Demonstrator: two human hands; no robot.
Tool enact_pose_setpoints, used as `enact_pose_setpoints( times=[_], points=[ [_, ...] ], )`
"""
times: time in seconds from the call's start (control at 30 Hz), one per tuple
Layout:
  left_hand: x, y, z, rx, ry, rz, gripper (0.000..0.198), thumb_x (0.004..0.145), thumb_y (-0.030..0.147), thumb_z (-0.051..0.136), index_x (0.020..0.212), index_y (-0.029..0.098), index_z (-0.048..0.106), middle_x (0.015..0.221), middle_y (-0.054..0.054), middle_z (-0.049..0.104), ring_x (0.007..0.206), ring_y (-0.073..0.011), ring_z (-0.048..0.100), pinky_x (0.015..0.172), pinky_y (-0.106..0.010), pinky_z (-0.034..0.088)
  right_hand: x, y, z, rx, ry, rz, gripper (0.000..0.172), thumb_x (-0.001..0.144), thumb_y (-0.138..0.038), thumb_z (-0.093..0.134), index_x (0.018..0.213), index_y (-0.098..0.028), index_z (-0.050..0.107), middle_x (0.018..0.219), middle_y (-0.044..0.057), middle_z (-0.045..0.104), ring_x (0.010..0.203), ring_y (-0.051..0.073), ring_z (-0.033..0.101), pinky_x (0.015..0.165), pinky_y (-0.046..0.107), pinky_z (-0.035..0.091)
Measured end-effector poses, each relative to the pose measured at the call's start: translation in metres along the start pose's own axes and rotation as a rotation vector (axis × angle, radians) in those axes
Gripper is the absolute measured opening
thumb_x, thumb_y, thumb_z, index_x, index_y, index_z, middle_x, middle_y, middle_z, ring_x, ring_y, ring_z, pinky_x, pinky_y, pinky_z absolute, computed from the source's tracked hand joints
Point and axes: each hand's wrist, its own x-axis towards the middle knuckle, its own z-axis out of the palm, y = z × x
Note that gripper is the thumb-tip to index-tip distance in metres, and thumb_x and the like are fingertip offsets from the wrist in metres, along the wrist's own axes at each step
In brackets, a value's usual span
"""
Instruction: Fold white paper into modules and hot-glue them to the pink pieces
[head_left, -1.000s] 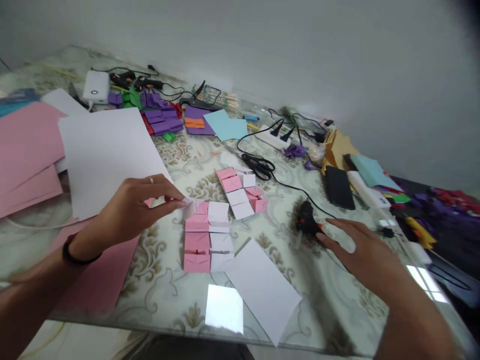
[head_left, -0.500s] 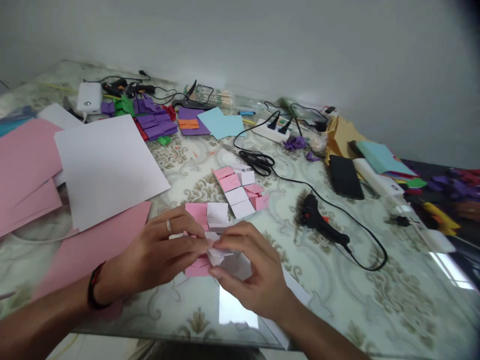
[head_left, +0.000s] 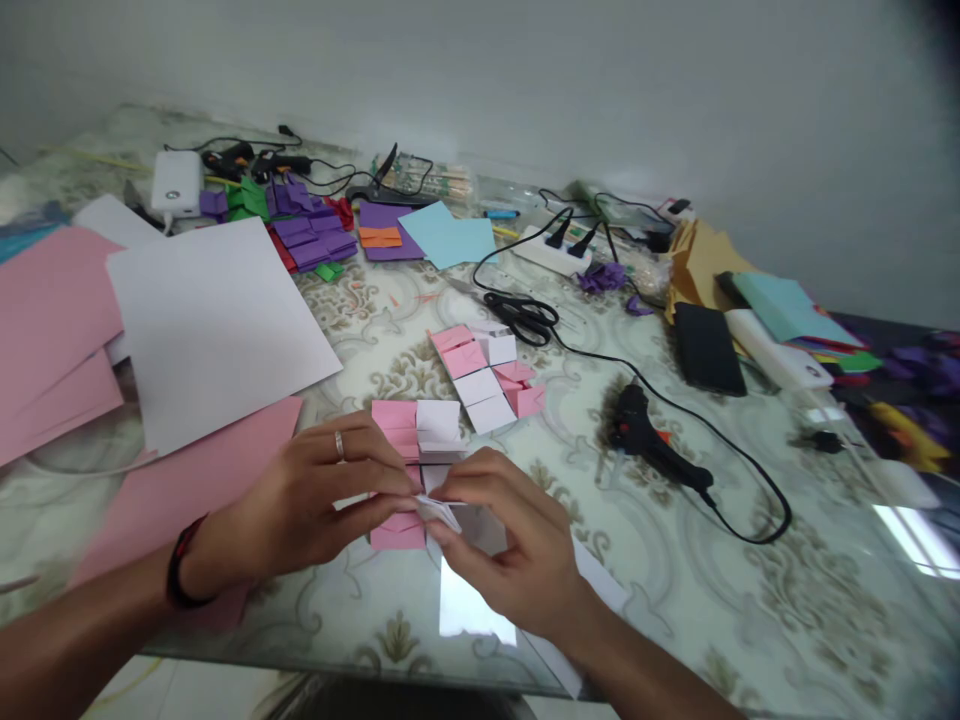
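Observation:
Near the table's front edge, my left hand (head_left: pixel 319 497) pinches one side of a small folded white paper (head_left: pixel 440 513). The other side of that paper is between the thumb and fingers of my right hand (head_left: pixel 514 540). Beneath and behind the fingers lie pink folded pieces (head_left: pixel 394 425) and a white folded piece (head_left: pixel 439 423), partly hidden by my left hand. Beyond them sits a joined group of pink and white folded papers (head_left: pixel 482 385).
Large white (head_left: pixel 217 330) and pink sheets (head_left: pixel 52 330) cover the left side. Black scissors (head_left: pixel 525 318) lie behind the folded group. A black glue gun (head_left: pixel 660 450) with a looping cable is at the right, a power strip (head_left: pixel 551 252) at the back.
The small white paper has been turned and flattened between my fingertips, and more of the white piece behind it shows. The camera view has shifted slightly.

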Motion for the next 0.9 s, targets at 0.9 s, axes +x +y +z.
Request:
enact_pose_setpoints(
  times=[0.9],
  points=[
    [-0.0006,-0.0005,0.0004,-0.180,-0.211,-0.351,0.017,0.103,0.019,0.059,0.091,0.018,0.070,0.087,-0.002,0.071,0.080,-0.0137,0.063,0.073,-0.026,0.049,0.0020,0.0022,-0.0021,0.392,-0.253,0.730,0.022,0.093,-0.038,0.069,0.083,-0.019,0.066,0.071,-0.004,0.052,0.064,0.011,0.043,0.059,0.025,0.035]
  ],
)
